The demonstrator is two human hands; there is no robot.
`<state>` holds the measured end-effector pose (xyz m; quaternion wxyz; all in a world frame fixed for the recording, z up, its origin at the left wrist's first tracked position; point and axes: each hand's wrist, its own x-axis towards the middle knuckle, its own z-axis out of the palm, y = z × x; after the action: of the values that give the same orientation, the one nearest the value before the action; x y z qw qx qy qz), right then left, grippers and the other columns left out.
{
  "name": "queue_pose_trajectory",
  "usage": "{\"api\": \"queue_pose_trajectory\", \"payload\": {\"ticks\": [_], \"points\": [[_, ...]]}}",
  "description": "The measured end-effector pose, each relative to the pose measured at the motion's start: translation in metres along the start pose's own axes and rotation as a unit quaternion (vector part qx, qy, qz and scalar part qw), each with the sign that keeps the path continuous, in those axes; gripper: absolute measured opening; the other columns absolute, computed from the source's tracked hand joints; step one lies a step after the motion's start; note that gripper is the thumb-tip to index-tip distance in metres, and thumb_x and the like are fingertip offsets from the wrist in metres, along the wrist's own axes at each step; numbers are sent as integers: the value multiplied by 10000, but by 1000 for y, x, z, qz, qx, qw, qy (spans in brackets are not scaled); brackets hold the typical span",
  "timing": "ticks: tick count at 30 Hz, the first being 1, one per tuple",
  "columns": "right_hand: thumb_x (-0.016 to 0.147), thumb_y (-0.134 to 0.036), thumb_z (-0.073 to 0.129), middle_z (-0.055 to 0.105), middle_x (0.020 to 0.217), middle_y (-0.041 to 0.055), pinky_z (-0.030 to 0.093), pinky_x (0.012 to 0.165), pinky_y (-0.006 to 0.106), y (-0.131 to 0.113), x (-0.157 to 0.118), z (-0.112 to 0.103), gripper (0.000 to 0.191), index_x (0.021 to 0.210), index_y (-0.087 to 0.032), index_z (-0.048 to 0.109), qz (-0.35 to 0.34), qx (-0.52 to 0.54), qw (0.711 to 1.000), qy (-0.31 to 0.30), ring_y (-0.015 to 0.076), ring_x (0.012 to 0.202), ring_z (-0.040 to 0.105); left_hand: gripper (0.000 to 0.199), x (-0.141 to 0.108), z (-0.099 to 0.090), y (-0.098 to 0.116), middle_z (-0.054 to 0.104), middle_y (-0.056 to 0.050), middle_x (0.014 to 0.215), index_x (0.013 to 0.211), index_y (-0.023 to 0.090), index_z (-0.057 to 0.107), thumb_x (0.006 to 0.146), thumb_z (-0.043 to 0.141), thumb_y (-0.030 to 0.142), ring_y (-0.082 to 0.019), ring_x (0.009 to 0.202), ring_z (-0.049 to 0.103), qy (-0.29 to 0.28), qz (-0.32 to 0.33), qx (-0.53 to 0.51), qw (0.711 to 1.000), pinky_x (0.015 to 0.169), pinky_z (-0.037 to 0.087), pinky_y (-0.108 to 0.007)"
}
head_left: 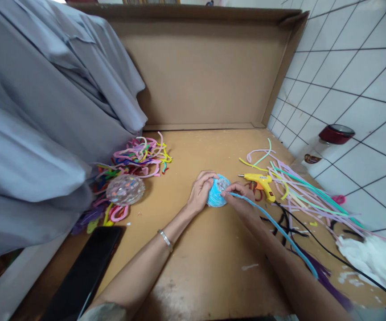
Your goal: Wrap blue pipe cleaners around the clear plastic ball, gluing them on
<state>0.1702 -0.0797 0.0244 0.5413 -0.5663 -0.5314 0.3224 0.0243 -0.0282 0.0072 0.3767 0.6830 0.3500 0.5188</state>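
A round ball [215,199] partly wrapped in bright blue pipe cleaner sits at the middle of the table, with a greyish, speckled patch uncovered at its upper right. My left hand [200,191] holds the ball from its left side, fingers curled over the top. At the ball's right edge, my right hand [239,198] pinches a blue pipe cleaner [273,221], whose long tail runs back over the right forearm. Just beyond that hand lies a yellow glue gun [261,183], its nozzle pointing left. Red-handled scissors [258,193] are partly hidden beneath it.
Colourful pipe cleaners [146,154] and a clear speckled ball [125,189] lie at left, near a black phone [86,272] and grey cloth [46,133]. Right: loose pipe cleaners [306,187], a black cord [326,250], white fluff [376,263] and a red-lidded jar [336,134]. Cardboard [203,71] stands behind.
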Motion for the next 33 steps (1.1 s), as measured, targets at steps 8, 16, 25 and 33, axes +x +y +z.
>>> {"api": "queue_pose_trajectory", "payload": {"ticks": [8,16,25,33], "points": [[634,-391,652,579,624,3,406,545,258,3,-1,-1,178,596,-227,596,-5,-9,1000,-8,151,602,504,229,0,-2,6,630,-78,1078,933,200,676,840,492,297,-229,1072,571,-8,-8,-10,1000,986,439,-368],[617,-385,652,576,635,3,410,546,259,3,-1,0,177,593,-222,586,8,3,1000,-1,146,591,501,219,0,-3,5,621,-77,1097,942,198,670,814,508,269,-222,1087,572,-11,-8,-6,1000,995,434,-370],[617,-365,654,559,619,-1,418,553,265,3,-1,0,171,581,-216,578,3,-4,1000,0,145,585,504,230,0,-3,2,618,-86,1112,958,190,670,839,506,298,-226,1103,566,-14,-9,-12,1000,1009,430,-372],[642,-419,660,558,605,-2,415,548,259,5,0,-1,227,589,-212,585,-14,-8,1000,-8,142,582,498,275,0,-6,2,603,-100,1144,993,173,664,849,508,348,-239,1136,554,-36,-8,-17,999,1033,413,-390]]}}
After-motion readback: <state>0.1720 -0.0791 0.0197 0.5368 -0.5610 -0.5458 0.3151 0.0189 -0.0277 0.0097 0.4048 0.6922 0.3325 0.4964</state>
